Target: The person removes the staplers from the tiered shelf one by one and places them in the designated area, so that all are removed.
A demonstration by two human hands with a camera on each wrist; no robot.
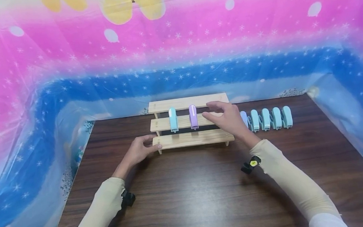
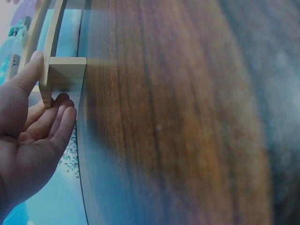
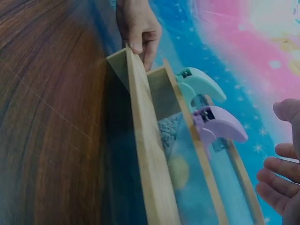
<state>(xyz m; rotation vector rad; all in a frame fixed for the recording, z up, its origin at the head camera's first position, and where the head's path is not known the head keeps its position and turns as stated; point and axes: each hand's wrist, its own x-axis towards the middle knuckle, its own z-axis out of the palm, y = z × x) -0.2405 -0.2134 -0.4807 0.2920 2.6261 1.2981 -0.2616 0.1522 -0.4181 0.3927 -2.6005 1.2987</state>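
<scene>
A three-tier wooden shelf (image 1: 192, 139) stands at the back of the table. My left hand (image 1: 139, 149) grips the left end of its lowest tier, thumb on top and fingers behind and below the board, as the left wrist view (image 2: 37, 126) also shows. On the middle tier a mint stapler (image 1: 173, 119) and a purple stapler (image 1: 193, 117) stand apart, both pointing forward. Just right of the purple stapler, my right hand (image 1: 227, 119) hovers over the middle tier's right part, fingers spread and holding nothing. In the right wrist view its fingers (image 3: 279, 180) are apart from the staplers.
Right of the shelf, several mint staplers (image 1: 265, 119) stand in a row on the brown wood-grain table (image 1: 200, 196). A lavender-blue stapler (image 1: 243, 118) at the row's left end is partly hidden by my right hand. A patterned cloth (image 1: 178, 71) hangs behind the table.
</scene>
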